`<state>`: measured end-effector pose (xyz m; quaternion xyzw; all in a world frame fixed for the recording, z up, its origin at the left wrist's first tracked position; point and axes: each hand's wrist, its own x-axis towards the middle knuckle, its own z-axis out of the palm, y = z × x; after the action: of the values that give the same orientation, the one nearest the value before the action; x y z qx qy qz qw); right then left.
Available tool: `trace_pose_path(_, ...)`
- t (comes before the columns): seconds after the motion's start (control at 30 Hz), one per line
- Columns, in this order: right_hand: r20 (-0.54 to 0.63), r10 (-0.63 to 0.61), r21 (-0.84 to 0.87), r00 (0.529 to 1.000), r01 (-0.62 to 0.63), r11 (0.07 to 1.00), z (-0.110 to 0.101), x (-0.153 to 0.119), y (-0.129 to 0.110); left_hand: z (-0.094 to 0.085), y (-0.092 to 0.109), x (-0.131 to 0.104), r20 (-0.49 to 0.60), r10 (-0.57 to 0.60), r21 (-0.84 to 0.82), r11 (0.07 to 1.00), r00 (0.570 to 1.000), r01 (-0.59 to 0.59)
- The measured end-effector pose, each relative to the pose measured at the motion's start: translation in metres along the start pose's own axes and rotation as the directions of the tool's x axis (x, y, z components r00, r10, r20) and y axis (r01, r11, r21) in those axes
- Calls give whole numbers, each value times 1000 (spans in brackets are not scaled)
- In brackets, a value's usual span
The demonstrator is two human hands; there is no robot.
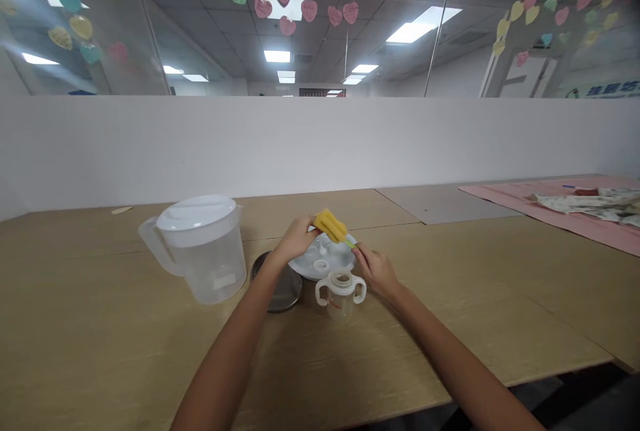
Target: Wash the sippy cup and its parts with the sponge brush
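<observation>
A yellow sponge bottle brush [331, 225] is held up over a white bowl [303, 267]. My right hand [376, 270] is closed on its thin green handle. At the sponge end, my left hand [298, 239] pinches the yellow head. Small white and clear parts [321, 265] lie in the bowl, partly hidden by the brush. In front of the bowl stands a clear baby bottle [341, 304], upright and without a lid, with a white two-handled collar. A round dark metal tray [287, 291] sits left of it, partly covered by my left forearm.
A large translucent pitcher [213, 264] with a white lid stands on the table to the left. Far right, a pink cloth [550, 221] carries patterned fabric [593, 204]. A low white wall [310, 144] closes off the back, and the table's front edge shows at lower right.
</observation>
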<state>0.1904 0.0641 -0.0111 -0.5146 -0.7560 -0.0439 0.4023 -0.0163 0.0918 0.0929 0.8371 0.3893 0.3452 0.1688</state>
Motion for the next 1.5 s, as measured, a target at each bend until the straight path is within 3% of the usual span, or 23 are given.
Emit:
trace_pose_path(0.17,-53,77,46,996,-75,996,-5,1,0,-13,8,1,-222,-108,-48,994,969,99)
trace_pose_path(0.27,-51,121,98,991,-116,988,-6,0,-3,-16,13,1,-289,-243,-219,958,926,183)
trace_pose_path(0.37,-47,105,84,993,-100,991,-6,-1,-4,-14,15,0,-192,-333,-516,834,923,193)
trace_pose_path(0.47,-1,39,-11,999,-39,999,-9,1,0,-10,18,0,-66,-331,-768,619,941,164)
trace_pose_path(0.53,29,-2,-91,1000,5,996,-13,3,5,-8,21,1,-32,-346,-851,501,938,156)
trace_pose_path(0.6,54,-43,-175,998,52,983,-16,4,9,-8,26,1,-34,-368,-881,450,929,146)
trace_pose_path(0.73,31,-80,-274,996,85,958,-17,3,12,-13,36,0,-95,-348,-875,477,933,89)
trace_pose_path(0.9,-211,-42,-164,977,7,986,-18,1,7,-14,37,-1,-86,-303,-821,561,949,105)
trace_pose_path(0.97,-244,-45,-118,969,16,993,-19,0,4,-14,37,-1,-81,-288,-803,586,954,108)
trace_pose_path(1.2,-148,-115,-27,982,112,993,-17,-4,0,-17,41,-2,-126,-295,-797,598,947,81)
trace_pose_path(1.5,-178,-147,-61,973,138,989,-16,-4,3,-21,47,-4,-94,-334,-837,537,938,107)
